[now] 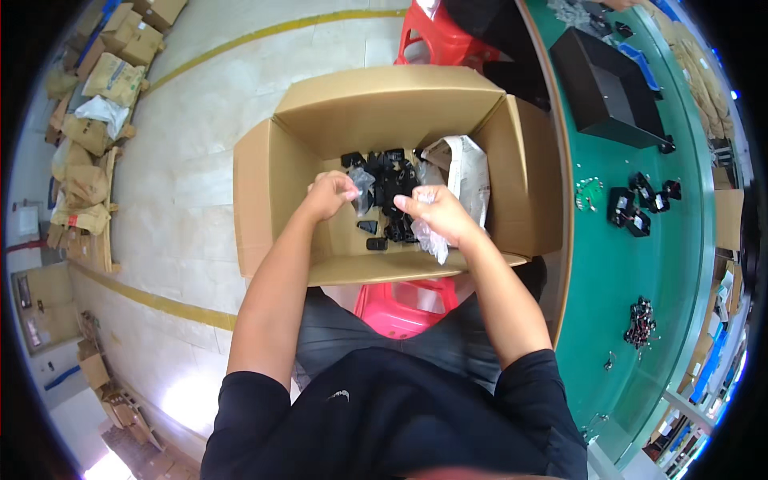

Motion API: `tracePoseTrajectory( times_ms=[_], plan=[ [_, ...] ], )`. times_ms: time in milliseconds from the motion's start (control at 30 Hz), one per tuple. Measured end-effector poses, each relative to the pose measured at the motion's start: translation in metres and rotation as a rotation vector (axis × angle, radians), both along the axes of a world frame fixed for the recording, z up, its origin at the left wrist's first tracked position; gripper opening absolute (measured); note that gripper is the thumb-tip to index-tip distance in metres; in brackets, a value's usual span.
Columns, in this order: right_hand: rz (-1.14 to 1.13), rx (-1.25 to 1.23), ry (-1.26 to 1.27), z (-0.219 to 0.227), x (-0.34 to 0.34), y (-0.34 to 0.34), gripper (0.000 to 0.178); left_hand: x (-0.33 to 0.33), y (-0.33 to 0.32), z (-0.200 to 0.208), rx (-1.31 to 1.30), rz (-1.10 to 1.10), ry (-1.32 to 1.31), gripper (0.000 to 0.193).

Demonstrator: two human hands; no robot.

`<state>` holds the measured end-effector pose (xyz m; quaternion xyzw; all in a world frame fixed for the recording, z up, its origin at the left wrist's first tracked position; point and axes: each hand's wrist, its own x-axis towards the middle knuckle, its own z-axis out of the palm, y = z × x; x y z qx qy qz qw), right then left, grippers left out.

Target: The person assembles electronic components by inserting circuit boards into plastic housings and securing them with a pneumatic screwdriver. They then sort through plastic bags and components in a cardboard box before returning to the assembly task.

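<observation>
A large open cardboard box (368, 92) stands in front of me, its flaps folded outward. Inside it lie several small black plastic parts (390, 180) in a loose heap. My left hand (328, 196) is over the left of the heap, its fingers pinched on a clear plastic bag (362, 190). Above the right of the heap, my right hand (438, 214) is closed round crumpled clear plastic film (432, 242), which hangs below the fist. A whitish sack (468, 172) leans in the box's right side, partly behind my right hand.
A green-topped workbench (592, 320) runs along my right, bearing a black tray (612, 92), black parts (636, 204) and a metallic cluster (640, 322). Red stools stand beyond the box (444, 36) and under its near edge (404, 312). Packed pallets (88, 176) line the left.
</observation>
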<state>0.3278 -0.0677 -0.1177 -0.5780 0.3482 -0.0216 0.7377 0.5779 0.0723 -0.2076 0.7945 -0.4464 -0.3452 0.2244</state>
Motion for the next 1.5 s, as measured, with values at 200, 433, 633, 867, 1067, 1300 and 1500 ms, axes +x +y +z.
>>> tracePoseTrajectory(
  times_ms=[200, 433, 633, 867, 1067, 1300, 1500],
  plan=[
    [-0.150, 0.034, 0.010, 0.009, -0.036, 0.030, 0.043, -0.014, -0.002, 0.052, -0.178, 0.136, 0.273, 0.018],
    [-0.127, 0.003, -0.049, 0.019, -0.054, 0.047, 0.040, -0.013, -0.006, 0.068, -0.179, 0.162, 0.536, 0.020],
    [-0.318, -0.172, -0.203, 0.027, -0.053, 0.062, 0.021, -0.067, 0.011, 0.129, -0.655, 0.052, 1.647, 0.018],
    [-0.287, 0.248, -0.390, 0.071, -0.062, 0.073, 0.029, -0.107, 0.026, 0.156, -0.851, -0.040, 1.891, 0.015],
    [-0.245, 0.044, -0.351, 0.098, -0.077, 0.078, 0.012, -0.120, 0.037, 0.186, -0.717, 0.221, 1.527, 0.034],
    [-0.467, -0.834, -0.109, 0.142, -0.094, 0.115, 0.015, -0.203, 0.086, 0.255, -1.042, 0.220, -0.163, 0.044],
    [-0.516, -0.938, -0.103, 0.163, -0.093, 0.128, 0.016, -0.218, 0.102, 0.275, -0.795, 0.077, -0.204, 0.055]
  ],
)
